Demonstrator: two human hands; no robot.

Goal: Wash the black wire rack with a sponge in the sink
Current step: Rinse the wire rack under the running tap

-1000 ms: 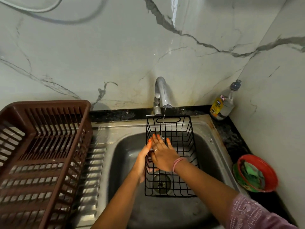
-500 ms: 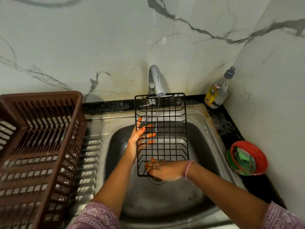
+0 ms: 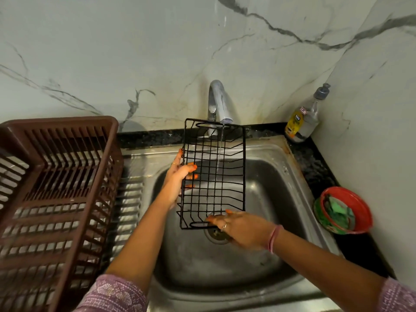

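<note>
The black wire rack (image 3: 227, 181) is held up above the steel sink (image 3: 281, 194), its far end just under the tap (image 3: 217, 102). A thin stream of water runs down through its grid. My left hand (image 3: 177, 179) grips the rack's left side, fingers curled through the wires. My right hand (image 3: 240, 228) holds the near bottom edge, fingers on the lowest wires. A green sponge (image 3: 337, 212) lies in a red bowl (image 3: 360, 224) on the counter at the right, away from both hands.
A brown plastic dish drainer (image 3: 54, 199) fills the left side next to the sink. A soap bottle (image 3: 302, 118) stands in the back right corner. Marble walls close in behind and on the right. The drain (image 3: 217, 235) sits below the rack.
The rack was lifted from the sink basin and tipped up under the tap. My left hand moved to its left side and my right hand dropped to its near edge.
</note>
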